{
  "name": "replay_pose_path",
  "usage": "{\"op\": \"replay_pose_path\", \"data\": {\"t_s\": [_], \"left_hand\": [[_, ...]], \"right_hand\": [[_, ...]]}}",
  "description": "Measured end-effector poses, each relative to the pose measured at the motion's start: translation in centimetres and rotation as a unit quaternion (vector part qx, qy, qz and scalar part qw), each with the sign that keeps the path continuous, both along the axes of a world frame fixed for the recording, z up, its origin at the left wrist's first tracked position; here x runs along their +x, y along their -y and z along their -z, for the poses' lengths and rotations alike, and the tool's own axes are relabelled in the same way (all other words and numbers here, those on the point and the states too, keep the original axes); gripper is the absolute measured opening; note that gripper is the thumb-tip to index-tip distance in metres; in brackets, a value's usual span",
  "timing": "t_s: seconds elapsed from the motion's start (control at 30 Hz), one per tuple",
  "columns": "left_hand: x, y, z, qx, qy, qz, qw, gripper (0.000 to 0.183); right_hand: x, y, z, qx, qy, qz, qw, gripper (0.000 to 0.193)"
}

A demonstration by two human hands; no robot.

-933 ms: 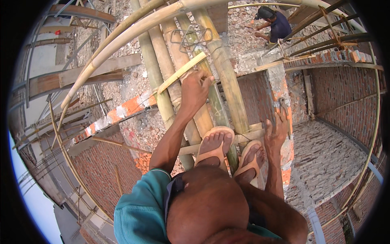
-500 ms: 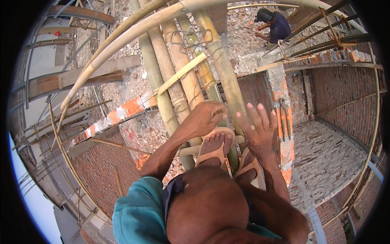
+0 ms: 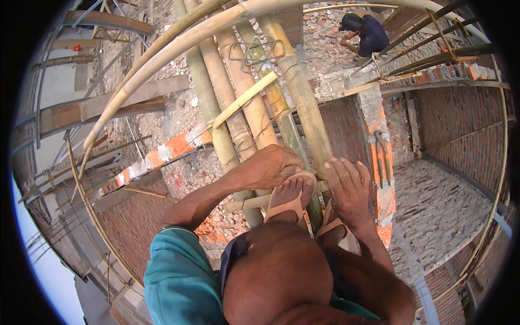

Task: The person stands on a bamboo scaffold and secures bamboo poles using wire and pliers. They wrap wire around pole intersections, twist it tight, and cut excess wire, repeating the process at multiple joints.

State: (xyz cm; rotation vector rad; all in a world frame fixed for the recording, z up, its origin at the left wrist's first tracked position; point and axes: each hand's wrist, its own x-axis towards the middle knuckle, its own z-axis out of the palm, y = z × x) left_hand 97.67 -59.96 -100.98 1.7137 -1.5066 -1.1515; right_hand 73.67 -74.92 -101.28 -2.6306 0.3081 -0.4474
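Observation:
My left hand (image 3: 272, 167) is closed, its fingers curled together just beyond the toe of my left sandal (image 3: 288, 205), over the bamboo poles. Whatever the fingers may hold is hidden. My right hand (image 3: 349, 189) is open, with its fingers stretched out beside a thick bamboo pole (image 3: 303, 103), above my right sandal (image 3: 338, 234). Under my feet, a thin bamboo crosspiece (image 3: 244, 204) lies across the long poles. Farther off, a split bamboo strip (image 3: 245, 100) crosses the poles at a slant.
Pincers (image 3: 383, 157) lie on the brick wall top (image 3: 385, 200) to my right. Bent wire frames (image 3: 257, 54) rest on the poles ahead. A curved bamboo pole (image 3: 162, 54) arches across the far side. Rubble lies below, where another person (image 3: 368, 35) bends down. Brick walls (image 3: 466, 114) drop away.
My left hand has come down slightly toward the sandal toe, its fingers more tucked in. My right hand has shifted a little nearer to me. The view has tilted slightly.

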Motion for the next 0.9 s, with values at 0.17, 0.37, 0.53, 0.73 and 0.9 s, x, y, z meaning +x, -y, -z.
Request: {"op": "replay_pose_path", "data": {"t_s": [0.17,0.37,0.53,0.73,0.9], "left_hand": [[-0.8,-0.2,0.1,0.008,-0.073,0.046,0.996,0.021],[-1.2,-1.1,1.0,-0.142,-0.057,0.132,0.979,0.019],[-1.6,-1.4,1.6,-0.074,0.052,0.182,0.979,0.026],[-0.2,-0.7,2.1,-0.16,0.006,0.139,0.977,0.026],[-0.1,-0.9,1.0,-0.063,0.034,0.183,0.981,0.026]], "right_hand": [[-0.8,-0.9,0.6,0.249,-0.133,-0.07,0.957,0.027],[-2.7,-0.2,-0.1,0.469,-0.163,-0.075,0.865,0.014],[-2.5,-0.6,-0.8,0.51,-0.198,0.003,0.837,0.023],[-3.4,-0.5,-1.7,0.566,-0.193,0.007,0.802,0.033],[-4.5,-0.7,-1.7,0.461,-0.197,-0.019,0.865,0.017]]}}
